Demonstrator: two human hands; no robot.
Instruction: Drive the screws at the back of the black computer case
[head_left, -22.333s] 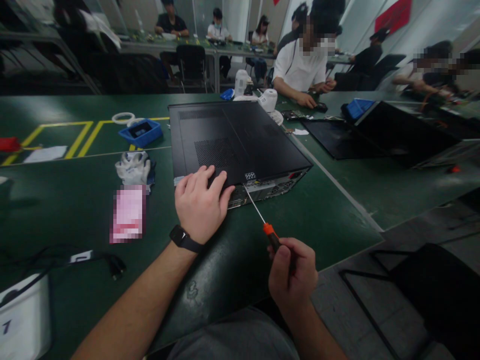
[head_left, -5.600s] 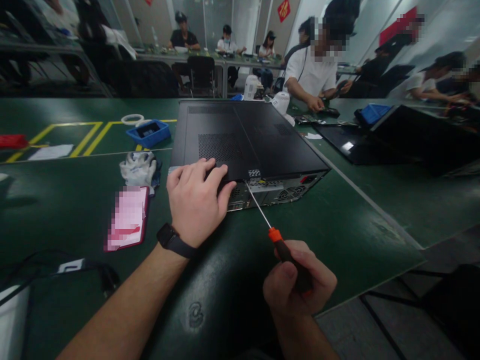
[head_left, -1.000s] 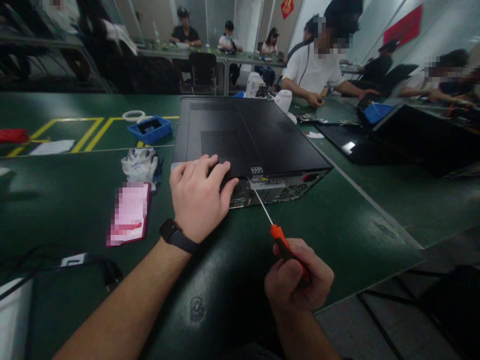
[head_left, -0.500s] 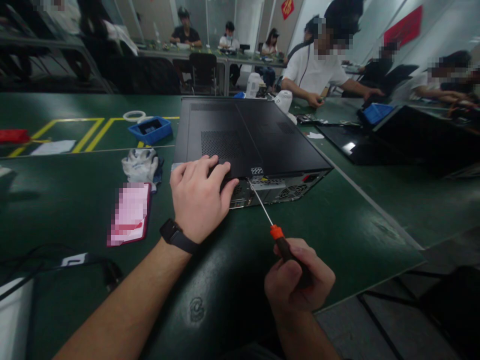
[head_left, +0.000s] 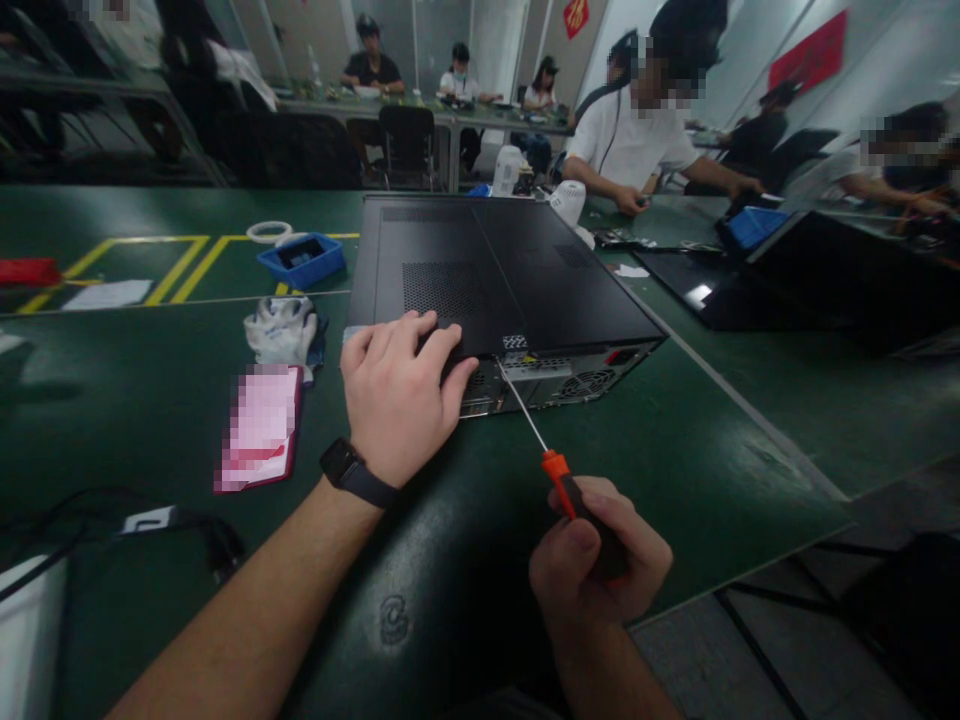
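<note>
Case [head_left: 525, 260] lies flat on the bench [head_left: 712, 430], rear panel and fan grille [head_left: 589, 385] toward my camera. Patterned label [head_left: 514, 342] on its top, at the rear edge: too small for me to read. Vs 0.5 s ago: driver [head_left: 555, 465] has turned in the grip, red strip now showing along the handle; case and left hand look unmoved.

My left hand [head_left: 401, 395] is palm-down, fingers spread over the case's rear-left corner, touching it. Right hand [head_left: 600, 560] is closed round the driver handle, clear of the case; only the tip reaches its rear edge, just right of the left thumb.

Further out, left side: gloves [head_left: 281, 328], pink-edged flat thing [head_left: 259, 430] with pixelated face, blue tray [head_left: 322, 265], white cable tag [head_left: 148, 520] with a mark I can't make out. Co-worker [head_left: 630, 135] sits beyond the case, far right.
</note>
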